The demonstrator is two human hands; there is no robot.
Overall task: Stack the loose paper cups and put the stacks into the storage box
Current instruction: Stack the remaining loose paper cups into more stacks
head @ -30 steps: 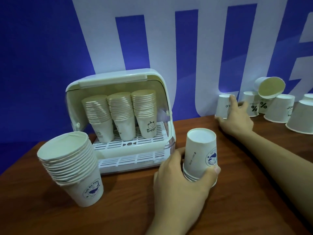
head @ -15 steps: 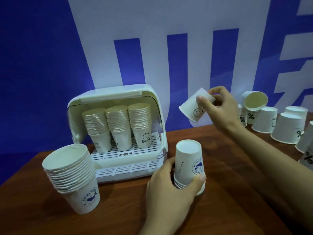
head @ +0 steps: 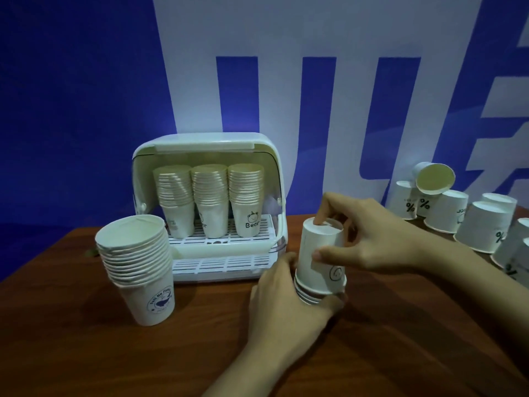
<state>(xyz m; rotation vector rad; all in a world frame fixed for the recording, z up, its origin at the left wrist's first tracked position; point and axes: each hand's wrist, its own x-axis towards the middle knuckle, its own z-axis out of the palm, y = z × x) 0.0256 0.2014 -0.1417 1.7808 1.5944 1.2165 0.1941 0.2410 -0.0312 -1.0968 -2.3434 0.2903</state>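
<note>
Left hand [head: 283,305] wraps the bottom rims of a small upside-down stack [head: 320,270] on the wooden table [head: 200,348]; its fingertips are hidden behind the cups, thumb showing at the front right. Right hand [head: 369,236] pinches the top cup of that stack, thumb on the near side wall, index finger on the upturned base; other fingers curled behind, hard to make out. How many cups sit under the top one is unclear, only a few rims show. Print on the top cup is a small round face mark, no legible text.

Storage box [head: 206,196] stands behind, lid up, with three upright stacks on its upper rack. Right one reads "Bear" with a little bear drawing; middle one shows partial letters, cut off by the rack edge; left one's print is too faint to read. Lower rack is partly hidden by the left hand.

Tall upright stack [head: 137,265] stands left of the box front, blue round whale logo with ring text, blurred, not readable.

Loose cups [head: 483,227] sit upside down at far right, several cut off by the frame edge; one lies on its side atop others, mouth toward camera. "%" marks visible on a few, another has partial letters, unreadable.

Blue and white banner [head: 286,81] behind, big shapes cropped.
</note>
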